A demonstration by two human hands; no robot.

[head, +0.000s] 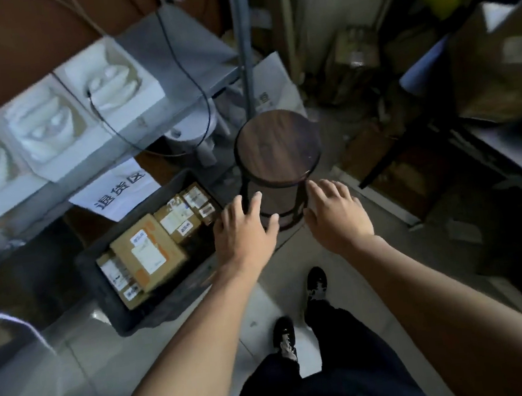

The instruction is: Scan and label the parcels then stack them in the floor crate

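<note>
A dark plastic floor crate (137, 319) sits on the tiled floor at lower left, partly under a table. Inside it lie several brown cardboard parcels with white labels; the largest parcel (149, 253) rests tilted on top, and smaller ones (189, 212) fill the far end. My left hand (244, 232) hovers open just right of the crate, fingers spread, holding nothing. My right hand (336, 212) is open too, stretched out beside the base of a round wooden stool (276, 147). Both hands flank the stool's near side.
A grey table (156, 89) at left carries white foam trays (115, 74) and a black cable. A paper sign (119, 191) hangs from its edge above the crate. Cardboard boxes (504, 62) stand on a shelf at right. My two feet (299, 314) are on the tiles.
</note>
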